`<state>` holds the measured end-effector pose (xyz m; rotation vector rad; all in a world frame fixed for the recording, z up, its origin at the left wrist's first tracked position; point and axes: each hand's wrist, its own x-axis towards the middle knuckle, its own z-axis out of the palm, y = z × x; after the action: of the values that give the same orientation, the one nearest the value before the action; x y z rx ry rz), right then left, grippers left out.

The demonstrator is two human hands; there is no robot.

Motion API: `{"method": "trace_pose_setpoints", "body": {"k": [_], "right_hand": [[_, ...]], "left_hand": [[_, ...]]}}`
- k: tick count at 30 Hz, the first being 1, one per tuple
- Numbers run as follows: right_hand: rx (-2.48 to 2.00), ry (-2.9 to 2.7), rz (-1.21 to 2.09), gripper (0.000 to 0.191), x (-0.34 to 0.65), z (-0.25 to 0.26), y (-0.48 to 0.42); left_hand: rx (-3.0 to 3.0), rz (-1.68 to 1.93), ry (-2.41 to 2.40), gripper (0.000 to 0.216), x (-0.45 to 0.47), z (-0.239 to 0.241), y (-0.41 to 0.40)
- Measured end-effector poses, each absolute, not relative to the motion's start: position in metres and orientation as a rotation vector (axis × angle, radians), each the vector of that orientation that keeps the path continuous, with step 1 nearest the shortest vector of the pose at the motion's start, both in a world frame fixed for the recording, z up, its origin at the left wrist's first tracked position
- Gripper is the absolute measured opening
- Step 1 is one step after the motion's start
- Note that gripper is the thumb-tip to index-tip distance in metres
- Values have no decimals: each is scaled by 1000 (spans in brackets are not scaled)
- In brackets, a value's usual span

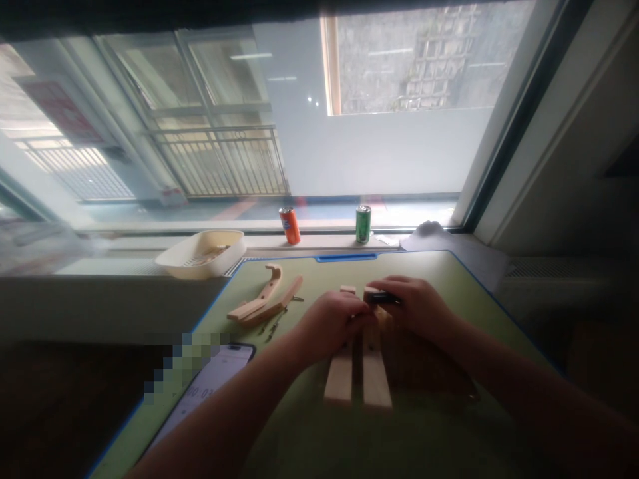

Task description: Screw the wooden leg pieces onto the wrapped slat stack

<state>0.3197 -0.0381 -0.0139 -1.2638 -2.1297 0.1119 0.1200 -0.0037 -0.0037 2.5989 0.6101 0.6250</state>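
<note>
A black tool point(385, 298) is grasped by the right hand point(422, 303); two wooden strips point(378, 382), between the table's point(424, 266) side edges, are partly covered by the left hand point(332, 319), its grip unclear. Curved pieces point(263, 296) and screws point(274, 324), nearer the left edge, are apparently left unattached.

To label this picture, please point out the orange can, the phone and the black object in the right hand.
Orange can point(289, 226): head view, middle of its side.
Phone point(214, 374): head view, on its screen.
Black object point(385, 298): head view, its exposed side.
</note>
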Motion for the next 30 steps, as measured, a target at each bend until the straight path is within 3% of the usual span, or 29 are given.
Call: {"method": "trace_pose_setpoints", "body": {"k": [21,26,30], "right_hand": [[-1262,-2140,123,26,319,-15,-38],[-1230,-1920,9,47,319,-4,-45],[-1152,-1797,224,18,319,41,-58]], "left_hand": [[2624,571,614,17,120,-1,-4],[2567,587,632,17,120,-3,-3],[2556,588,634,16,118,-5,-2]]}}
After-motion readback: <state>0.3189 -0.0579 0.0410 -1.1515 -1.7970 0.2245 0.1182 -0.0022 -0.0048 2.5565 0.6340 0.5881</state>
